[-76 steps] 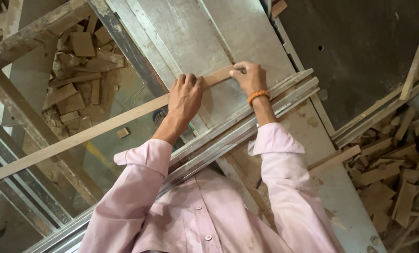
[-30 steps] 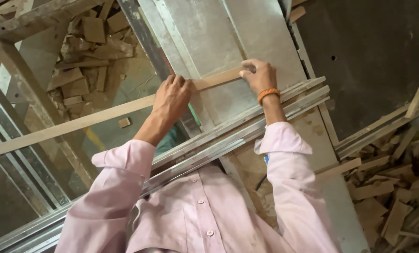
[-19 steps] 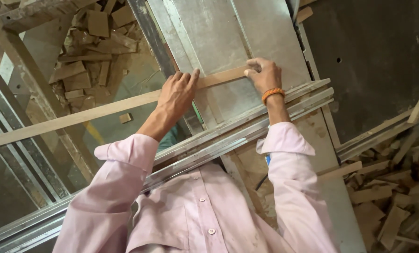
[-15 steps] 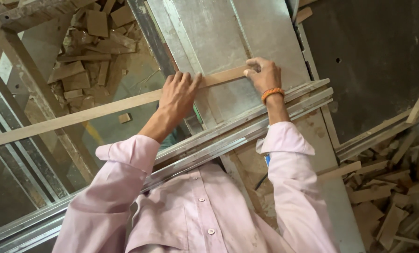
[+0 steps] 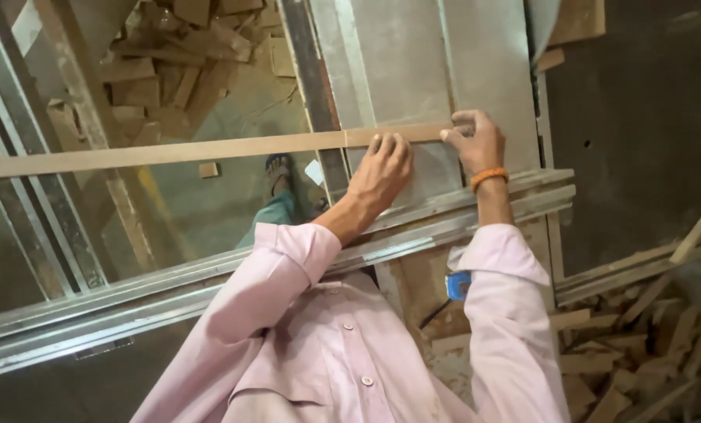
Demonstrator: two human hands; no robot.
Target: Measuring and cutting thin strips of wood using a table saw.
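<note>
Head view, looking straight down: we have both hands on a long thin wooden strip (image 5: 209, 147) that lies flat across a grey metal table top (image 5: 413, 70). Strip runs roughly left to right, far end off the left edge of frame, near end at the right hand. Our left hand (image 5: 382, 168) is palm down, fingers spread and pressed on the strip's top face, not wrapped around it. Our right hand (image 5: 476, 141) sits at the strip's right end, thumb and fingertips curled over that end; we cannot tell how tightly it is pinched, since the hand's back hides the underside. An orange band (image 5: 488, 177) is on the right wrist. The two hands are near each other, a short bare piece of strip between them. Both pink shirt sleeves (image 5: 288, 258) reach over a pair of metal rails (image 5: 170, 290) that run diagonally across frame just on our side of the table top. Left of the table top the strip spans open space above the floor, where a sandalled foot (image 5: 278, 166) and a teal trouser leg show. A small wood block (image 5: 208, 169) lies on the floor just below the strip. Offcut piles: one heap (image 5: 186, 55) top left, another (image 5: 640, 352) bottom right. A blue item (image 5: 458, 285) hangs close by the right sleeve, too small to identify.
</note>
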